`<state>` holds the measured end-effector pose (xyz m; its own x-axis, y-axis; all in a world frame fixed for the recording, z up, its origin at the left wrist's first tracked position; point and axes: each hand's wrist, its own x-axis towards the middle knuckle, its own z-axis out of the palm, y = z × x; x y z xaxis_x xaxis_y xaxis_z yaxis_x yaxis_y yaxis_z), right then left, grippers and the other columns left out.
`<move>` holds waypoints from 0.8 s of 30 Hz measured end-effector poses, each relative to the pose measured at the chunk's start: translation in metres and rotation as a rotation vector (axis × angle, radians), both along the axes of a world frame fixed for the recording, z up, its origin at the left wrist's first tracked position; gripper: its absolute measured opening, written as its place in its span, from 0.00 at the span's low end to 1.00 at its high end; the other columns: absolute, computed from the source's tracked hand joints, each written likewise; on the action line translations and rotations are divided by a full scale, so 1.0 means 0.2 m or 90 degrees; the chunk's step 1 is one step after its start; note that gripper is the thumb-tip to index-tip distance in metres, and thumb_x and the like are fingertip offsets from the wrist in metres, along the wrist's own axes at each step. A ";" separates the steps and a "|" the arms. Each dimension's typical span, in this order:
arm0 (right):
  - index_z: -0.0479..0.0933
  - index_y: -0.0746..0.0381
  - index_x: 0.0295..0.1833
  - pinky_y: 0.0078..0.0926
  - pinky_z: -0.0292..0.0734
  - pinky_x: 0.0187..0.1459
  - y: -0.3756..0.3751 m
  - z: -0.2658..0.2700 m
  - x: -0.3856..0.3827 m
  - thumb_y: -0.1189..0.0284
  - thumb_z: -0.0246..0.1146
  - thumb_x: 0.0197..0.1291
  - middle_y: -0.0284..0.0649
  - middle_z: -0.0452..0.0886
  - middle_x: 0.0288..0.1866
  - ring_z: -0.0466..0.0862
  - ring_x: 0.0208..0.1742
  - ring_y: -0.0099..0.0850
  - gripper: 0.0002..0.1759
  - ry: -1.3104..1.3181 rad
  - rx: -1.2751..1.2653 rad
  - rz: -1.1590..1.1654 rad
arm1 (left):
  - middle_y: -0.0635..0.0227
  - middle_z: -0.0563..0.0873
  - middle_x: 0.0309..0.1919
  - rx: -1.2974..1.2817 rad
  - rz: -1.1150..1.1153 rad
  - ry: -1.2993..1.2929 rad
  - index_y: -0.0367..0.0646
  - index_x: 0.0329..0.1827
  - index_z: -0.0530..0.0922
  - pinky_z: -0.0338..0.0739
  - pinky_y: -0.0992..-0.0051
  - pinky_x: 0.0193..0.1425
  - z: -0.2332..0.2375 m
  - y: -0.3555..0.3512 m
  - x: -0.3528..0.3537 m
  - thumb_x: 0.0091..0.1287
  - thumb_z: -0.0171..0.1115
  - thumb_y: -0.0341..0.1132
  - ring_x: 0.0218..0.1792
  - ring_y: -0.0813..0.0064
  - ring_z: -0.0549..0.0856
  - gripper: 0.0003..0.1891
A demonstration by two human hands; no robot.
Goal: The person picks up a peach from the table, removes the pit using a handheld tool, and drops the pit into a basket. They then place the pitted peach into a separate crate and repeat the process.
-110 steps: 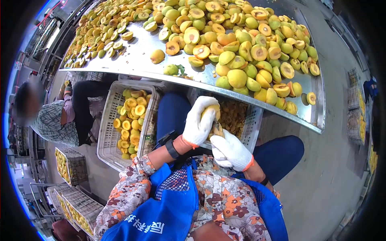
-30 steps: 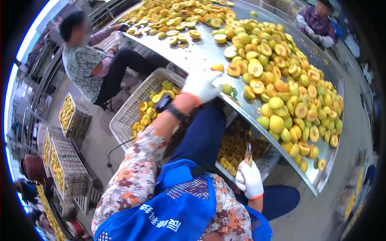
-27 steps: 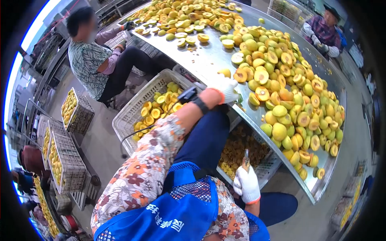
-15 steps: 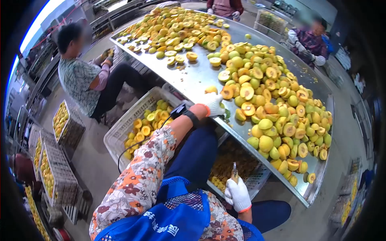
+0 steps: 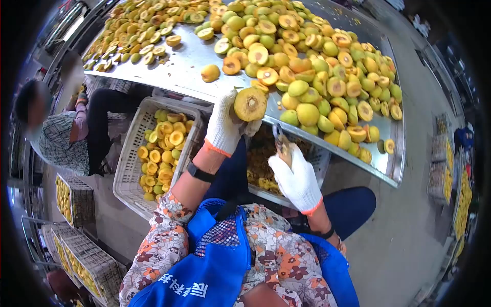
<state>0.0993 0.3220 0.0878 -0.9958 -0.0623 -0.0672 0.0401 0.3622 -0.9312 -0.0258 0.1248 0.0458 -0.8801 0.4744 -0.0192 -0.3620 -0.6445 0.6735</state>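
One peach half (image 5: pixel 250 104) gripped cut-face up in my left hand (image 5: pixel 225 128) at table (image 5: pixel 184 64) edge, stone not yet out | right hand (image 5: pixel 295 176) closed round scoop (image 5: pixel 280 138), just beside | crate (image 5: pixel 125 158) part-filled with pitted halves | big heap left, I judge

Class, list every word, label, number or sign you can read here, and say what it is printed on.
White characters on the blue apron: upside down, too distorted to read.
Halved fruit in the left hand, tool in the right hand, crates, steel table: no text.
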 end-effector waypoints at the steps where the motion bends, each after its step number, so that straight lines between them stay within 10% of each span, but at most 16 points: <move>1: 0.73 0.65 0.57 0.43 0.81 0.36 -0.01 0.02 -0.01 0.63 0.68 0.70 0.61 0.83 0.36 0.86 0.45 0.60 0.20 0.019 0.023 -0.006 | 0.58 0.86 0.36 0.002 -0.010 -0.004 0.40 0.58 0.78 0.75 0.72 0.30 0.03 0.03 0.05 0.77 0.46 0.59 0.30 0.68 0.84 0.29; 5: 0.72 0.66 0.55 0.51 0.80 0.35 -0.05 -0.01 -0.04 0.64 0.68 0.69 0.63 0.83 0.34 0.85 0.41 0.62 0.20 0.084 0.052 -0.045 | 0.62 0.88 0.46 -0.087 0.080 -0.111 0.43 0.61 0.78 0.78 0.73 0.32 0.07 0.16 0.18 0.78 0.47 0.58 0.39 0.70 0.87 0.27; 9: 0.70 0.66 0.55 0.56 0.79 0.34 -0.06 -0.04 -0.02 0.63 0.66 0.70 0.64 0.82 0.31 0.84 0.38 0.64 0.20 0.069 0.120 -0.076 | 0.61 0.87 0.54 -0.170 0.197 -0.032 0.40 0.67 0.76 0.82 0.68 0.55 0.00 0.22 0.23 0.80 0.47 0.54 0.53 0.68 0.86 0.27; 19: 0.69 0.67 0.58 0.54 0.79 0.36 -0.06 -0.06 0.03 0.63 0.63 0.72 0.66 0.83 0.36 0.84 0.44 0.65 0.21 0.008 0.035 -0.011 | 0.48 0.85 0.54 -0.762 0.140 0.582 0.34 0.63 0.77 0.79 0.62 0.63 -0.09 0.05 0.12 0.74 0.55 0.32 0.56 0.56 0.85 0.18; 23: 0.72 0.66 0.54 0.38 0.78 0.33 0.00 -0.05 0.00 0.63 0.63 0.72 0.49 0.83 0.29 0.86 0.28 0.42 0.18 -0.249 -0.184 0.024 | 0.43 0.83 0.58 -0.811 0.197 0.824 0.32 0.69 0.73 0.77 0.56 0.65 -0.11 0.04 0.09 0.72 0.53 0.31 0.59 0.47 0.83 0.23; 24: 0.73 0.65 0.55 0.31 0.76 0.31 0.02 -0.09 -0.01 0.63 0.62 0.73 0.40 0.81 0.27 0.80 0.24 0.27 0.17 -0.213 -0.194 0.016 | 0.44 0.83 0.60 -0.719 0.002 0.361 0.32 0.70 0.72 0.77 0.57 0.66 -0.04 0.11 0.10 0.75 0.51 0.32 0.60 0.47 0.83 0.22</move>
<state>0.0974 0.3252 0.0708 -0.9205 -0.1530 -0.3596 0.3515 0.0784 -0.9329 -0.0060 0.1462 0.0386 -0.8986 0.4375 -0.0319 0.1575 0.3896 0.9074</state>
